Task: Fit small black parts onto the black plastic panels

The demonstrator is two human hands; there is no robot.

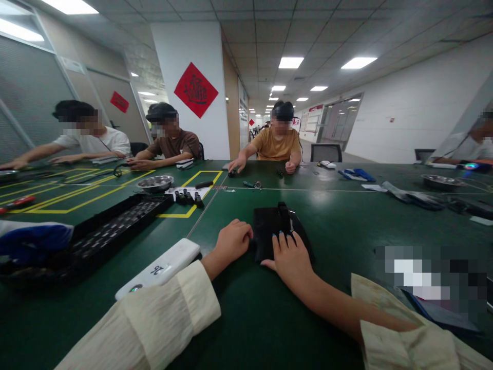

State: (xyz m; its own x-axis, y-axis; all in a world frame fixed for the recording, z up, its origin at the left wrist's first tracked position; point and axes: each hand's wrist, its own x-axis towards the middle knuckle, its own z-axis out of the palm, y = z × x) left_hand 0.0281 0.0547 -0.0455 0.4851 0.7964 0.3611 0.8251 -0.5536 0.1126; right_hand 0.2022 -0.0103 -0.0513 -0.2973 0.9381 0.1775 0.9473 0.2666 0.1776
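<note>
A flat black pouch [265,226] with a black strap [284,216] along its upper side lies on the green table in front of me. Spread over the pouch's lower right part, my right hand [293,259] presses down with fingers apart and thumb out to the left. At the pouch's left edge is my left hand [233,241], its fingers curled and their tips close against the edge. What those fingers hold, if anything, is hidden.
A white device [162,267] lies by my left forearm. Beyond it are a long black tray [119,221], a metal bowl [155,183] and small black parts [187,197]. Co-workers sit across the table; one reaches a hand [236,164] forward. Grey gloves [412,195] lie at the right.
</note>
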